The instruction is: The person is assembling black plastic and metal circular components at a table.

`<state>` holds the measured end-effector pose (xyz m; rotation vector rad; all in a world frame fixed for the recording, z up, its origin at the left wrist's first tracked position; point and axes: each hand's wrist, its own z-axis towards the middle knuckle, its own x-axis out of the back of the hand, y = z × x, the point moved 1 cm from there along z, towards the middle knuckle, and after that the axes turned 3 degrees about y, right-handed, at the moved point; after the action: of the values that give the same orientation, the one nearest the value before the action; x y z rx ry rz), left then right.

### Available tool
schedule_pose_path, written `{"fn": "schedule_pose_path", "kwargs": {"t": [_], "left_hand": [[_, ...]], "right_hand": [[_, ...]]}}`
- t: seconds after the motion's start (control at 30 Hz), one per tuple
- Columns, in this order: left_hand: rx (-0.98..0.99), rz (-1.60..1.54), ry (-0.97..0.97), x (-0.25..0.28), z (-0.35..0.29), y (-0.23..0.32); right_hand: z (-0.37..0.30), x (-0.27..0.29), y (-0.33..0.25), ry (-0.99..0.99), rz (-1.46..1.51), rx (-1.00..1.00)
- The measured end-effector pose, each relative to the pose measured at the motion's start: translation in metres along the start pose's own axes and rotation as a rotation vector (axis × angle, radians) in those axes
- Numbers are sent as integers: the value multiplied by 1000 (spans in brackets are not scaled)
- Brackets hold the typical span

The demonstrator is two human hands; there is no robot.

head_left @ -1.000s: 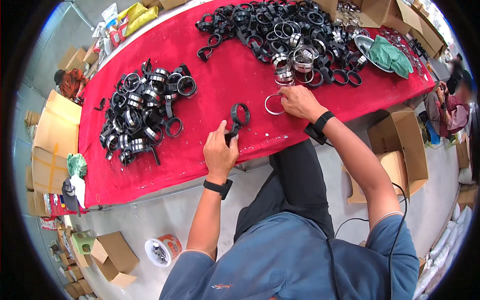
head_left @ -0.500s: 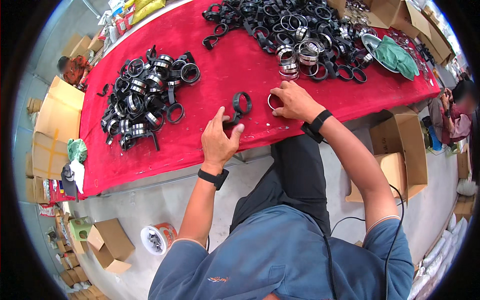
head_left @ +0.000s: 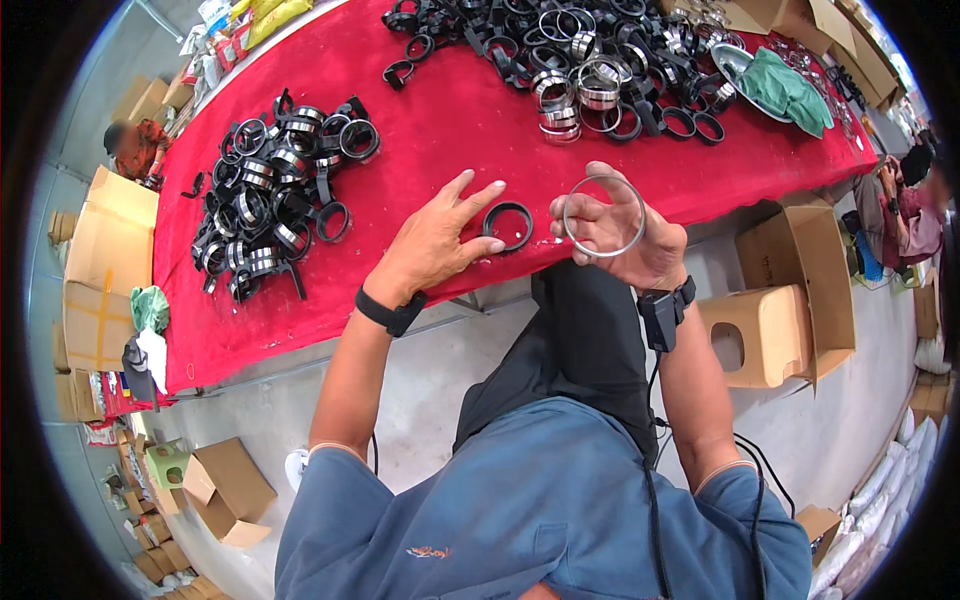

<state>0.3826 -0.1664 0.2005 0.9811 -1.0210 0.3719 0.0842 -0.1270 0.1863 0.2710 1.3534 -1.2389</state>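
My left hand (head_left: 428, 240) is over the red cloth with its fingers spread, holding nothing. Its thumb tip reaches the left side of a single black ring (head_left: 530, 228) near the table's front edge; whether they touch I cannot tell. My right hand (head_left: 640, 240) is turned palm up, with a thin silver metal ring (head_left: 606, 255) held upright in its fingers. To the left lies a heap of black clamp-like rings with silver bands (head_left: 268, 185). Beyond my right hand, several loose silver rings (head_left: 600, 95) rest against a larger heap of black rings (head_left: 470, 30).
The red-covered table (head_left: 430, 130) ends just before my body. A metal dish (head_left: 735, 62) with a green cloth (head_left: 785, 100) stands at the far right. Open cardboard boxes (head_left: 830, 300) are on the floor at right. Other people sit at both sides, and cables hang by my right arm.
My right hand has lifted the silver ring off the cloth and turned palm up. The black ring now lies flatter and further right, and my left hand has spread its fingers.
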Motion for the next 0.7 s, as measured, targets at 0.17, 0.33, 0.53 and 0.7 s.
{"fn": "schedule_pose_path", "kwargs": {"t": [0.17, 0.33, 0.53, 0.7], "left_hand": [[-139, 224, -193, -9, 6, -4], [-155, 365, -169, -6, 7, 10], [-42, 580, -150, 5, 13, 51], [6, 546, -79, -25, 26, 61]], "right_hand": [[-10, -1, 4, -34, -100, 85], [-20, 1, 5, 112, -204, 102], [-28, 5, 6, 286, -249, 105], [-34, 13, 12, 319, -222, 153]]}}
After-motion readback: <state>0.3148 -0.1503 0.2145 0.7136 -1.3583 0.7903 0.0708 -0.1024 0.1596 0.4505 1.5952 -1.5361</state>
